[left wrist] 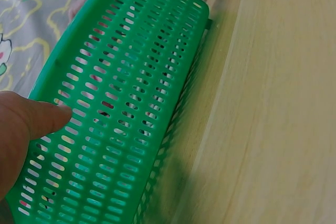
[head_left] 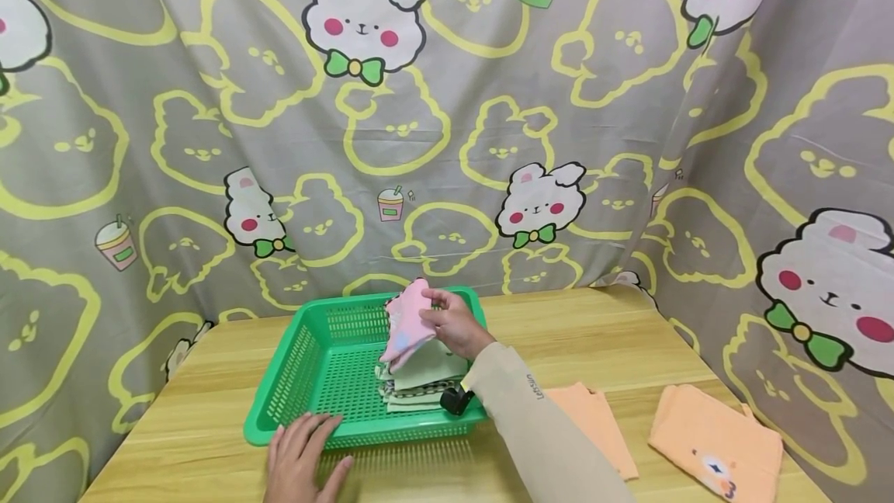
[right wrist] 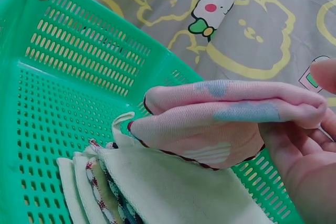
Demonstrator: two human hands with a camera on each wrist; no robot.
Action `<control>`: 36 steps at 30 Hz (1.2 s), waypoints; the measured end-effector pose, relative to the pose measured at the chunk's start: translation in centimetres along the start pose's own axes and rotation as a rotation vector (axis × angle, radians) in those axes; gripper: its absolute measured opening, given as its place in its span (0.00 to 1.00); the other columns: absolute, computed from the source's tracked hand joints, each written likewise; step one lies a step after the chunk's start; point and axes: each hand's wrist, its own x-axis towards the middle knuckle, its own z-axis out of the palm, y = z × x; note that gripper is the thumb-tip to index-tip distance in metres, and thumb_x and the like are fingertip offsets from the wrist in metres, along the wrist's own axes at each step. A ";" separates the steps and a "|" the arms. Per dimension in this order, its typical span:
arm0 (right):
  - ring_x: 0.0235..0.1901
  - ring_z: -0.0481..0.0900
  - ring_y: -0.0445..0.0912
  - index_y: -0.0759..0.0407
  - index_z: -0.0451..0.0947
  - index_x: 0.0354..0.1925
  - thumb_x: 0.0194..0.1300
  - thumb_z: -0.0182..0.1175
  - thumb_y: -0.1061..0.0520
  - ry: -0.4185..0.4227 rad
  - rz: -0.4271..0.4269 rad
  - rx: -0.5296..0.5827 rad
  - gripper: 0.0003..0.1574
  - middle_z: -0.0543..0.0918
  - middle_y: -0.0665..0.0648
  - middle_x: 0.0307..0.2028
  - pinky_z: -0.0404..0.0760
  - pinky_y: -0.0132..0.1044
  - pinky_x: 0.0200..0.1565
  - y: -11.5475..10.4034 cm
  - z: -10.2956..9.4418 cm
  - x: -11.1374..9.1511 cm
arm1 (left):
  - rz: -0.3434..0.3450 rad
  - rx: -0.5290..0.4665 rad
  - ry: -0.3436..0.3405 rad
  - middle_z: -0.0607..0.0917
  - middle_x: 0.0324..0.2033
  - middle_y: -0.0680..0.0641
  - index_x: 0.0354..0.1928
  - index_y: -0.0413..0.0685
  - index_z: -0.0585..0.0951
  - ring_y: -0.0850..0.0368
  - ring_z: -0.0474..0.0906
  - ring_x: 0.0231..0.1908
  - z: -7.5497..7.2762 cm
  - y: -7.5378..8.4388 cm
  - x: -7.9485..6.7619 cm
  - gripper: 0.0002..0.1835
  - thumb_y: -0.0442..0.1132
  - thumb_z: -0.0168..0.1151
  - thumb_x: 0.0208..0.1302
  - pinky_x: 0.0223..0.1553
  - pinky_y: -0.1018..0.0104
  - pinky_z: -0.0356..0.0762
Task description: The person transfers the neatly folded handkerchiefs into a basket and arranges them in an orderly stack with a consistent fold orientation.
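My right hand (head_left: 454, 323) pinches a folded pink cloth (head_left: 410, 320) with pale blue patches, tilted above a stack of folded cloths (head_left: 422, 379) in a green plastic basket (head_left: 279, 379). In the right wrist view the pink cloth (right wrist: 205, 124) is doubled over, its dark-edged lower side close above a pale green cloth (right wrist: 173, 182); whether they touch I cannot tell. My left hand (head_left: 302, 456) rests at the basket's front left rim. Its thumb (left wrist: 50, 118) lies against the slotted outer wall (left wrist: 121, 93) in the left wrist view.
Two orange folded cloths lie on the wooden table (head_left: 559, 332) right of the basket: one (head_left: 594, 425) partly behind my right sleeve (head_left: 538, 425), the other (head_left: 719, 441) with a face print farther right. A patterned grey curtain (head_left: 447, 115) hangs behind the table and at its sides.
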 end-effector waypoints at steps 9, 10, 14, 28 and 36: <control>0.39 0.71 0.45 0.70 0.59 0.68 0.68 0.52 0.69 0.033 0.021 -0.029 0.32 0.66 0.64 0.52 0.78 0.30 0.33 0.5 -0.2 0.5 | 0.016 -0.016 0.015 0.80 0.46 0.41 0.52 0.45 0.80 0.38 0.70 0.51 0.2 -0.3 -0.3 0.31 0.41 0.76 0.40 0.61 0.42 0.50; 0.38 0.72 0.45 0.70 0.59 0.67 0.67 0.53 0.69 0.040 0.024 -0.034 0.32 0.66 0.64 0.52 0.78 0.30 0.33 0.6 -0.2 0.5 | 0.016 -0.014 0.013 0.80 0.46 0.40 0.52 0.45 0.80 0.38 0.70 0.51 0.2 -0.3 -0.3 0.32 0.41 0.76 0.39 0.62 0.43 0.49; 0.37 0.71 0.45 0.71 0.61 0.65 0.66 0.54 0.69 0.071 0.031 -0.062 0.30 0.67 0.65 0.52 0.77 0.30 0.32 0.7 -0.2 0.6 | 0.002 -0.005 0.001 0.80 0.46 0.41 0.52 0.45 0.80 0.39 0.70 0.51 0.1 -0.1 -0.3 0.32 0.40 0.77 0.37 0.60 0.40 0.51; 0.54 0.72 0.53 0.72 0.72 0.55 0.67 0.57 0.62 0.169 0.004 -0.243 0.20 0.74 0.62 0.51 0.74 0.42 0.53 0.9 -0.2 0.5 | -0.004 -0.010 0.000 0.81 0.45 0.42 0.50 0.46 0.81 0.39 0.71 0.50 -0.1 0.0 -0.1 0.31 0.40 0.77 0.37 0.48 0.35 0.57; 0.60 0.69 0.58 0.70 0.75 0.53 0.66 0.58 0.61 0.209 0.031 -0.360 0.19 0.75 0.65 0.55 0.70 0.50 0.59 1.1 -0.5 0.3 | 0.001 -0.005 0.001 0.80 0.44 0.42 0.50 0.45 0.81 0.38 0.71 0.50 0.0 0.0 0.0 0.31 0.40 0.77 0.36 0.47 0.35 0.57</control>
